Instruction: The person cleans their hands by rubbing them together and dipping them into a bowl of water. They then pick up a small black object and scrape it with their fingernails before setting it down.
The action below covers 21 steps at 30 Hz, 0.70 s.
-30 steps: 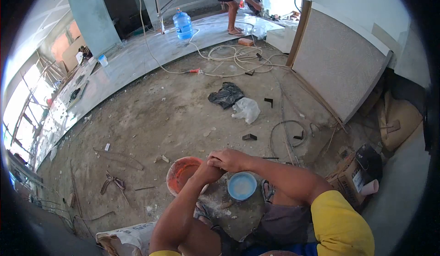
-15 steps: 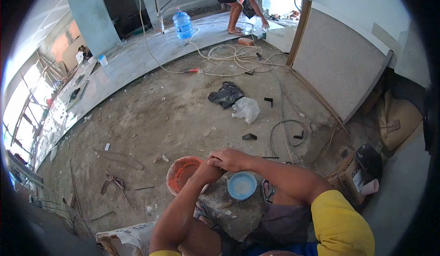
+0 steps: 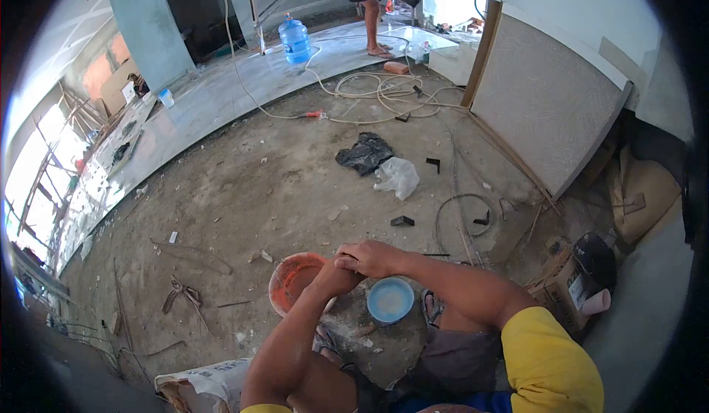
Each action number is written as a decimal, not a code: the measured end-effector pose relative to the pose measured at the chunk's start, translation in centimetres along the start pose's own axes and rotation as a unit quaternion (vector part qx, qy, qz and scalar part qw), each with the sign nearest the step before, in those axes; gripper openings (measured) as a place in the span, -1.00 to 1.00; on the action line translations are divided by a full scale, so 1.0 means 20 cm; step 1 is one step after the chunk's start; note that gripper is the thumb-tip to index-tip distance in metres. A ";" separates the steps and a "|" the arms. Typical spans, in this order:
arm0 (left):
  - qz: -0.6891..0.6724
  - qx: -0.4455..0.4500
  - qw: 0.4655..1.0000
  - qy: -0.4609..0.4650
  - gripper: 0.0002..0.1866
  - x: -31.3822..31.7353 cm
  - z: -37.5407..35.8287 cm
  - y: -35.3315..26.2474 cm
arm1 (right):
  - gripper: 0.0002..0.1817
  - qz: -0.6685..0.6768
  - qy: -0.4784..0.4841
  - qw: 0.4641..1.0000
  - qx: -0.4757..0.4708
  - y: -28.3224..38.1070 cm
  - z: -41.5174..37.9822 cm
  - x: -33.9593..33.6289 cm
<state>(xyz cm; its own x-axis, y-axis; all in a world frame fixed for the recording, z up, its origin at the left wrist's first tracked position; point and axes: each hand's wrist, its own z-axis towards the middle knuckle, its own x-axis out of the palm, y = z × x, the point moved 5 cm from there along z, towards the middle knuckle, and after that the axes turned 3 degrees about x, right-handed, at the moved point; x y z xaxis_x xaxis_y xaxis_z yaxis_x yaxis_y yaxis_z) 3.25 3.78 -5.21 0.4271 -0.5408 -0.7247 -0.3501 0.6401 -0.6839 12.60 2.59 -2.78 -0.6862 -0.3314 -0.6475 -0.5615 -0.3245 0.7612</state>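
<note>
Both of my forearms reach forward and meet over the floor, between an orange basin and a blue bowl. My right hand (image 3: 369, 257) lies on top, its fingers closed over my left hand (image 3: 336, 278). The fingers of my left hand are hidden beneath it. Below and left of the hands, the orange basin (image 3: 283, 286) has smeared walls and is partly covered by my left hand and wrist. Close on the right is the blue bowl (image 3: 390, 300), with pale, cloudy contents. Neither hand touches the bowl.
Black plastic (image 3: 364, 153) and a clear bag (image 3: 397, 176) lie ahead. Beyond are a coiled hose (image 3: 369, 88), a water jug (image 3: 295, 41) and a person (image 3: 371, 14) holding a dark bag. A cardboard box (image 3: 559, 292) stands right, a torn sack (image 3: 214, 378) lower left.
The person at the back has straightened up from a bend and lifted the dark bag. My hands have stayed in the same place, one over the other.
</note>
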 end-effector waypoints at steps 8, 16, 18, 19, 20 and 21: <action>-0.003 0.037 0.999 0.000 -0.86 0.06 0.01 0.09 | -0.50 -0.009 0.022 0.999 0.035 -0.01 0.00 0.01; -0.015 -0.010 1.000 0.022 -0.83 0.05 0.02 0.07 | -0.47 0.003 0.013 1.000 0.019 -0.02 0.00 0.01; -0.020 -0.027 0.999 0.026 -0.83 0.07 0.02 0.11 | -0.44 0.003 0.009 1.000 0.018 -0.01 0.00 0.00; -0.026 -0.016 0.999 0.024 -0.84 0.08 0.02 0.12 | -0.47 0.002 0.015 1.000 0.019 0.00 0.00 0.00; -0.033 -0.005 0.999 0.022 -0.84 0.10 0.02 0.14 | -0.49 0.002 0.021 1.000 0.021 0.00 0.00 0.00; -0.032 -0.005 0.999 0.022 -0.84 0.09 0.02 0.14 | -0.49 0.002 0.021 1.000 0.021 -0.01 0.00 0.00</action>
<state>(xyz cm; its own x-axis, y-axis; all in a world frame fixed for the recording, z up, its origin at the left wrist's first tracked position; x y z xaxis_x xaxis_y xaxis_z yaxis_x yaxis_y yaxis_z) 3.42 4.71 -8.39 0.4117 -0.6048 -0.6817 -0.3310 0.5977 -0.7302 12.66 2.65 -2.89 -0.6695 -0.3691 -0.6446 -0.5780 -0.2862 0.7642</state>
